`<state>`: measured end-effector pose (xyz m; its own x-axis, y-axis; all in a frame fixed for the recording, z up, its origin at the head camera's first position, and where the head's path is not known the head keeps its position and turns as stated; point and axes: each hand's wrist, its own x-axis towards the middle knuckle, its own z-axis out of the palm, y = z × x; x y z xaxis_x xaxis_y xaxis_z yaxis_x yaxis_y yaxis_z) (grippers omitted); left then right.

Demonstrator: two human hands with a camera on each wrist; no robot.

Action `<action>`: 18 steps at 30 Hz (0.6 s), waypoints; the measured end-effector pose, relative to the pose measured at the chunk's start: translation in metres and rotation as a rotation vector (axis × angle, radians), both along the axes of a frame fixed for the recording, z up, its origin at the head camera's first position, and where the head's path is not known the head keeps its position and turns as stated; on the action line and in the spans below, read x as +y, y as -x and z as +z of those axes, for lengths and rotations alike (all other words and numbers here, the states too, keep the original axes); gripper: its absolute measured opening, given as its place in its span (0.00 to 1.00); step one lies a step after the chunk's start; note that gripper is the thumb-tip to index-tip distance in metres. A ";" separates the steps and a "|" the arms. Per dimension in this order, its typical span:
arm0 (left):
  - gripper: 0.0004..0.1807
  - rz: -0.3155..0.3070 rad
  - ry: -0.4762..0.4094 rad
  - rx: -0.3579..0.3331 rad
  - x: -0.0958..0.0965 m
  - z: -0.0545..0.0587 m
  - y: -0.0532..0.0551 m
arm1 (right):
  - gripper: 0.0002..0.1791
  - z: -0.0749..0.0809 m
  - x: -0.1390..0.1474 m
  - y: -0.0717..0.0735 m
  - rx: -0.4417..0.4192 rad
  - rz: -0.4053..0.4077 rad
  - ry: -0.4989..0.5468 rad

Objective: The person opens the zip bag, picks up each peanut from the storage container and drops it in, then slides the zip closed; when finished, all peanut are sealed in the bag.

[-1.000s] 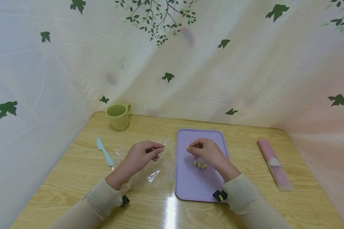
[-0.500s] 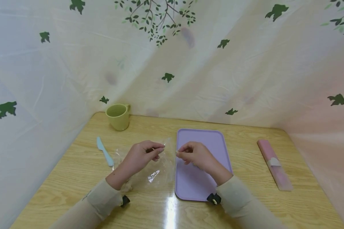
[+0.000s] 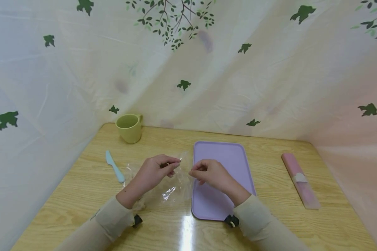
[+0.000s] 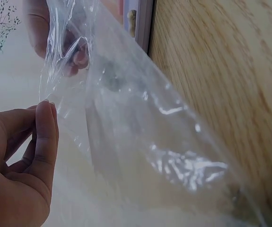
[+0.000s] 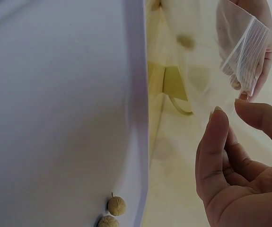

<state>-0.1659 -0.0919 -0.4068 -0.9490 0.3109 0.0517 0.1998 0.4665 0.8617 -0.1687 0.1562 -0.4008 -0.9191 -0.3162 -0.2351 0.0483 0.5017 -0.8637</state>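
While the left hand pinched it, the plastic bag extended toward the right hand, whose grip was unclear.

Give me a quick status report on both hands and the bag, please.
Left hand pinching clear bag. Right hand at bag's edge, grip unclear. Peanuts on tray. No obstruction seen.

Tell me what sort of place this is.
Probably an indoor tabletop corner, screened off: a wooden table stands against a pale cloth patterned with leaves, with a mug on the table.
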 end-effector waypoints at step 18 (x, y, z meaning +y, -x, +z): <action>0.12 0.002 0.021 0.007 0.000 0.002 0.000 | 0.14 0.010 0.013 0.000 0.005 -0.046 -0.028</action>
<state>-0.1661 -0.0923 -0.4046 -0.9494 0.3098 0.0520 0.2048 0.4850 0.8502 -0.1691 0.1687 -0.3911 -0.9339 -0.2666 -0.2384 0.0678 0.5226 -0.8499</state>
